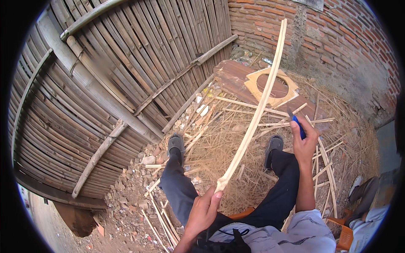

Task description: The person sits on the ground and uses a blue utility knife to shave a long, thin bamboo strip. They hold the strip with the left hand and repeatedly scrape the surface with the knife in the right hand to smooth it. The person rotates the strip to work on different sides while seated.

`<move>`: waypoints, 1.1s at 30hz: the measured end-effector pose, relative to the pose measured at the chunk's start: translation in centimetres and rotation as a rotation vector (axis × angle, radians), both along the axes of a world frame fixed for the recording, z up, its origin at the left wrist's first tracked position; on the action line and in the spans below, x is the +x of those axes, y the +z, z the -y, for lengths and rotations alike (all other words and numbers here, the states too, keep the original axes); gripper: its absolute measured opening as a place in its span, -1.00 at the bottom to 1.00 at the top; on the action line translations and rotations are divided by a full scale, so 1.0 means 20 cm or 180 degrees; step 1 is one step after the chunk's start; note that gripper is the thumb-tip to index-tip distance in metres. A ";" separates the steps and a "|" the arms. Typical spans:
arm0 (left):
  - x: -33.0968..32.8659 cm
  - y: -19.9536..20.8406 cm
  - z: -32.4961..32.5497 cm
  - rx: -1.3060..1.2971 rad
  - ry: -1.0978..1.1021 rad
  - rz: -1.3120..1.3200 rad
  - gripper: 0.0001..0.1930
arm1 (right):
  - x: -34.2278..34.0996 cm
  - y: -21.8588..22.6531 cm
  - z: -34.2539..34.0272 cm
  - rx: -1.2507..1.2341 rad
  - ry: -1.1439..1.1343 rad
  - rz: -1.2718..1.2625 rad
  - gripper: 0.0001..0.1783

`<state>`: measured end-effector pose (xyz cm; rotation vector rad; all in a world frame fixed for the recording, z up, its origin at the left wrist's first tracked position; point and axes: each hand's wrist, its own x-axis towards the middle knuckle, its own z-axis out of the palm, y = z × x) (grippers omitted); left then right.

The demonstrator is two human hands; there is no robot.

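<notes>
My left hand (203, 214) is closed around the lower end of a long pale bamboo strip (259, 111), just below a thickened node. The strip rises away from me, curving slightly, and its far end stands free. In my right hand (305, 147) is a knife (298, 125) with a blue handle, its short dark blade pointing up and left. The blade is to the right of the strip and appears apart from it. My legs are spread, with loose shavings (230, 156) on the ground between them.
Split bamboo sticks (327, 168) lie at right, with more at lower left (164, 223). A brown board (236, 78) carries a pale frame with a round hole (251, 80). A bamboo wall (168, 46) and brick wall (337, 46) enclose the spot. Another person's leg (365, 192) shows at right.
</notes>
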<state>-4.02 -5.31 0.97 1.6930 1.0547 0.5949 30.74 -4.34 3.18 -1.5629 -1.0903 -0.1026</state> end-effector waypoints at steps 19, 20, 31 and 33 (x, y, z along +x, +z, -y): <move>0.11 -0.02 -0.07 0.0324 0.0191 0.0288 -0.74 | -0.50 -0.20 0.10 -0.0110 0.2051 0.1093 -0.65; 0.11 -0.03 -0.07 0.0260 0.0158 0.0360 -0.74 | -0.50 -0.20 0.09 -0.0078 0.2031 0.1094 -0.65; 0.13 -0.02 -0.08 0.0243 0.0058 0.0340 -0.75 | -0.53 -0.17 0.09 -0.0026 0.1787 0.1239 -0.64; 0.13 -0.01 -0.08 0.0120 0.0038 0.0298 -0.73 | -0.52 -0.17 0.08 -0.0010 0.1751 0.1231 -0.65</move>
